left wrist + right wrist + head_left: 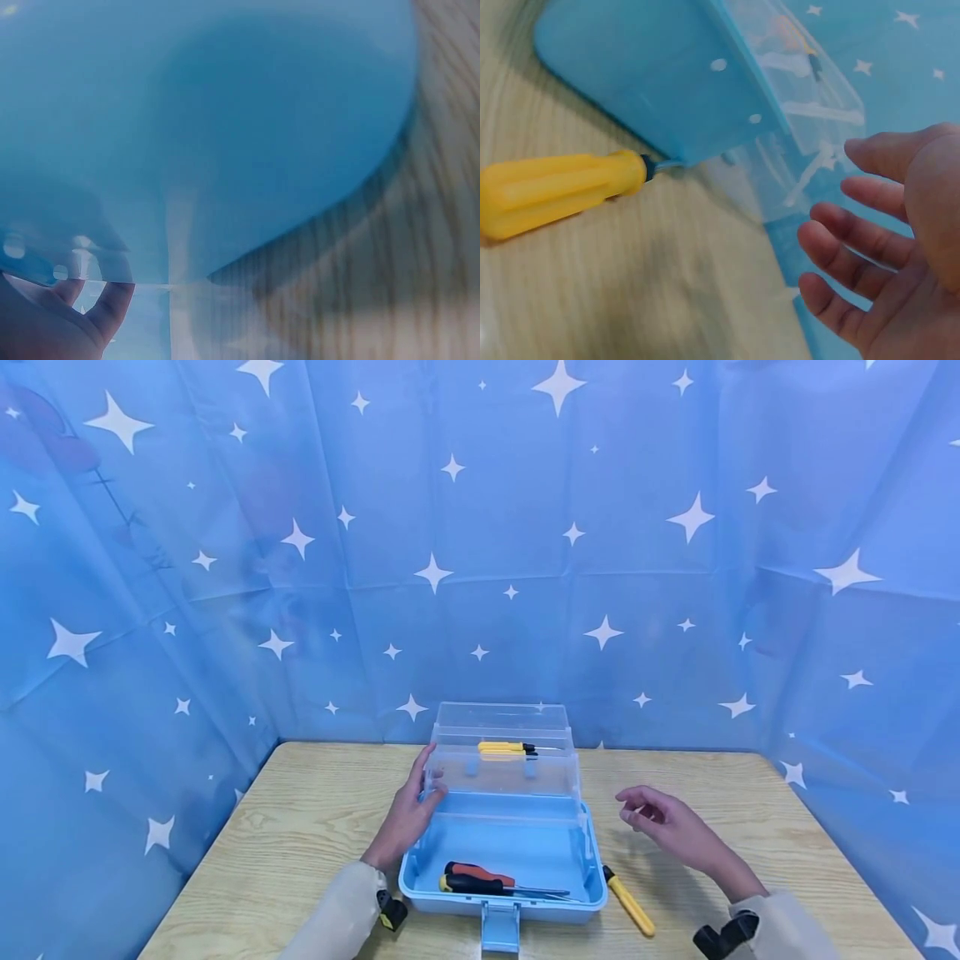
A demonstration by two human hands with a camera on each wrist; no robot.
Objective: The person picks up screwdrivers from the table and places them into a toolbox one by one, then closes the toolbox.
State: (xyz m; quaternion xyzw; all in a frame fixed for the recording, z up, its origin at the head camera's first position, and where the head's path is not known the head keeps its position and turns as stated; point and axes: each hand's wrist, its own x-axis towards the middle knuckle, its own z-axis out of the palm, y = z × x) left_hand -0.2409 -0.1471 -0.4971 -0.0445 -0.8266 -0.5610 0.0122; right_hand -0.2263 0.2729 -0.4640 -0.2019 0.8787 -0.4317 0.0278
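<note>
One yellow screwdriver [630, 903] near the table's [315, 827] front edge, left of a relaxed right hand [675, 831]; left hand [407, 818] gripping the lid [517, 777].

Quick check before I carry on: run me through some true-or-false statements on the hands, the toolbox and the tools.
1. Both hands hold tools. False: the left hand is at the left edge of the clear lid, and the right hand is empty.
2. A red-handled screwdriver and a black-handled screwdriver lie inside the blue toolbox. True.
3. The lid is closed. False: it stands open.
4. A yellow-handled tool lies on the table. True.
5. The front latch is unfastened. True.
</note>
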